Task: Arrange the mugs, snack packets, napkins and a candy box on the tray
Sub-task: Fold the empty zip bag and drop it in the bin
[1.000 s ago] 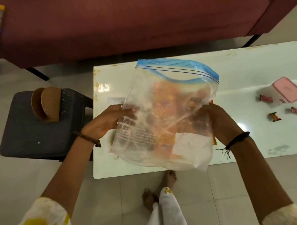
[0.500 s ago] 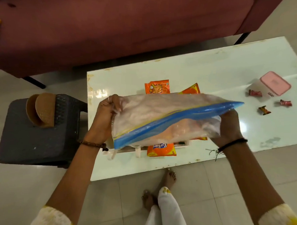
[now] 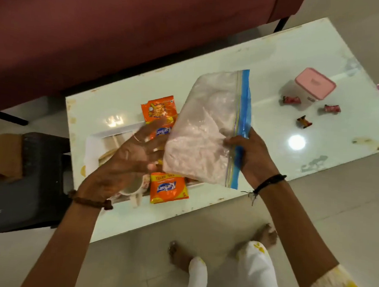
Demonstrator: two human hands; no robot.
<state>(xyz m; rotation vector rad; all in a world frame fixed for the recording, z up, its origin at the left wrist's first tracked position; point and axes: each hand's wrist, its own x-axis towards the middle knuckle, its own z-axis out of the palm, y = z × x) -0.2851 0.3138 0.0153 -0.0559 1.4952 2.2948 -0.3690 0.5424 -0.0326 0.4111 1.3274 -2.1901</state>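
My right hand (image 3: 252,154) pinches a clear zip bag (image 3: 206,131) by its blue zip edge, holding it above the white tray (image 3: 97,139). My left hand (image 3: 127,162) hovers with spread fingers over the tray, touching nothing that I can make out. Orange snack packets lie there: one at the tray's far side (image 3: 159,109), one at its near edge (image 3: 168,190), a third (image 3: 163,131) partly under the bag. A white mug (image 3: 134,188) shows below my left palm. The pink-lidded candy box (image 3: 312,88) stands far right on the table.
Three wrapped candies (image 3: 291,100) (image 3: 331,108) (image 3: 304,122) lie around the box on the white table (image 3: 271,129). A dark stool (image 3: 28,179) with brown round pieces (image 3: 3,154) stands left. A maroon sofa (image 3: 124,32) is behind. My feet (image 3: 221,244) are by the table's near edge.
My left hand has let go of the zip bag and spread open over the tray. My right hand has swung the bag to the right, zip edge now pointing away. More of the tray shows.
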